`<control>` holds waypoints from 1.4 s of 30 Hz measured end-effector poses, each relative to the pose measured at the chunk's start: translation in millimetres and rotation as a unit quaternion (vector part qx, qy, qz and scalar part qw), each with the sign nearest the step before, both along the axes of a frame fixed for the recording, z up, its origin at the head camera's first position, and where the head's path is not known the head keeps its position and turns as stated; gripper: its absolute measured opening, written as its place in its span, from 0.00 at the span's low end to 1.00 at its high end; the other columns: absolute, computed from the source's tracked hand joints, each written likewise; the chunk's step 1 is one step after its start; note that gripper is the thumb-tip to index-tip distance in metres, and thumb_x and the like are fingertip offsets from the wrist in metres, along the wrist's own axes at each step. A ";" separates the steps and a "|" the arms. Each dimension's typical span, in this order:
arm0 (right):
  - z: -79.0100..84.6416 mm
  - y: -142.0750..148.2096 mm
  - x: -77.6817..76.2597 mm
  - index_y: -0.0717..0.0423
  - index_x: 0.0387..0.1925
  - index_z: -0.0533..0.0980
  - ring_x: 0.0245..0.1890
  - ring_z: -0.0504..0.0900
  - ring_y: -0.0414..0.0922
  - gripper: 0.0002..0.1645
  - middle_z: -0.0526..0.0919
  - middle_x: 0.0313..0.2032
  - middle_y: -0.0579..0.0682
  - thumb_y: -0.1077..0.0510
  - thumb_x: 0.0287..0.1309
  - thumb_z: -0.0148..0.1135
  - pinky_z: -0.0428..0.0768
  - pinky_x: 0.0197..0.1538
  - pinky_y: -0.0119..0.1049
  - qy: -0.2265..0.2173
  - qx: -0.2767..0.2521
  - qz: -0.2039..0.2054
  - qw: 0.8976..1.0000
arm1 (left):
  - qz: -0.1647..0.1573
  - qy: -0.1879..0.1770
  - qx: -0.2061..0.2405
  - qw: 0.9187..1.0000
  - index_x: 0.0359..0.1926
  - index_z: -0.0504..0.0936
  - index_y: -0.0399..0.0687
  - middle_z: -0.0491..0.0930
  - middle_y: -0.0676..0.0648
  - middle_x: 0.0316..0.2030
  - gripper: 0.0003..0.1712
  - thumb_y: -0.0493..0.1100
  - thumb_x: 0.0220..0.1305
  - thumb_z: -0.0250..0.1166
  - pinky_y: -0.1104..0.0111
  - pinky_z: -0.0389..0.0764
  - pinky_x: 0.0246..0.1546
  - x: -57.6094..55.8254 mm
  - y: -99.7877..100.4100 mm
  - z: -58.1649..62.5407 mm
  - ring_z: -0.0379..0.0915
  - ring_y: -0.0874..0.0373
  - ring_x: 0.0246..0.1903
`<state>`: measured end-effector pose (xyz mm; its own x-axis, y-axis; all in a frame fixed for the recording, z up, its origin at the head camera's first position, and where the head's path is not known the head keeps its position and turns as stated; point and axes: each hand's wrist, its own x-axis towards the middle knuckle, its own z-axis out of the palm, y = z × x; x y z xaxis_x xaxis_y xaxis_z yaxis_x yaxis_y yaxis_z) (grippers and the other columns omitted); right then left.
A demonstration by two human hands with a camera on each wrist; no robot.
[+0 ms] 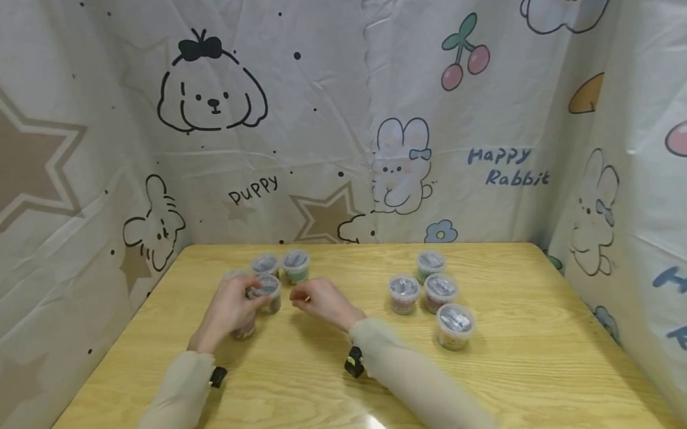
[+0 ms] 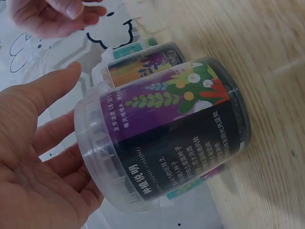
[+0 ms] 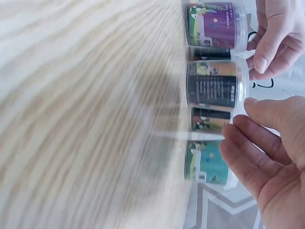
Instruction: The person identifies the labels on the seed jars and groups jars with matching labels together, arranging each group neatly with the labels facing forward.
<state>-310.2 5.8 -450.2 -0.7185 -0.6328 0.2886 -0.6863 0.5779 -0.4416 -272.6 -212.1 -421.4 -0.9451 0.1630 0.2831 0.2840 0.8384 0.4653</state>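
My left hand (image 1: 224, 312) is over the left group of small lidded plastic cups, its thumb and fingers loosely spread beside the clear lid of a purple-labelled cup (image 2: 176, 121). In the head view this hand covers most of that cup. Just right of it stands an orange-labelled cup (image 3: 214, 86) with a dark text panel. My right hand (image 1: 327, 303) hovers to the right of that cup, fingers loosely bent and holding nothing; its fingertips appear close to the lid in the right wrist view. A teal-labelled cup (image 1: 296, 268) stands behind, beside another lidded cup (image 1: 265, 264).
On the right side of the wooden table (image 1: 305, 389) stands a second group of several lidded cups, the nearest one (image 1: 455, 328) toward the front. A printed cloth (image 1: 322, 113) hangs around the back and sides. Another cup lid (image 1: 233, 275) shows partly behind my left hand.
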 end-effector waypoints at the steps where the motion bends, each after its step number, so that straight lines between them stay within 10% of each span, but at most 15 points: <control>1: -0.8 -3.8 0.1 0.56 0.43 0.84 0.40 0.85 0.38 0.09 0.88 0.41 0.47 0.59 0.63 0.64 0.81 0.45 0.25 0.002 0.000 0.000 1.000 | 0.003 -0.001 -0.009 1.000 0.44 0.84 0.39 0.83 0.41 0.41 0.18 0.47 0.59 0.72 0.56 0.80 0.37 0.3 -0.5 -1.1 0.76 0.52 0.35; 24: -9.4 -33.8 -6.0 0.46 0.57 0.78 0.44 0.82 0.41 0.19 0.82 0.50 0.48 0.56 0.65 0.62 0.81 0.43 0.28 0.048 0.042 -0.035 0.997 | -0.006 0.020 -0.052 0.998 0.44 0.84 0.33 0.81 0.34 0.49 0.20 0.45 0.57 0.73 0.41 0.69 0.56 -8.7 -2.2 -10.6 0.74 0.36 0.52; 42: -17.4 -24.6 -5.5 0.50 0.48 0.78 0.44 0.84 0.42 0.13 0.85 0.46 0.46 0.53 0.62 0.64 0.81 0.47 0.29 0.086 -0.012 -0.034 0.996 | -0.014 0.011 -0.028 0.999 0.40 0.86 0.39 0.85 0.40 0.39 0.17 0.47 0.55 0.75 0.60 0.77 0.32 -6.5 5.5 -7.1 0.76 0.51 0.32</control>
<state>-315.8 -18.9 -467.6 -0.6987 -0.5751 0.4256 -0.7121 0.6164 -0.3361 -279.0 -206.6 -428.4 -0.9332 0.2063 0.2943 0.3184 0.8542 0.4109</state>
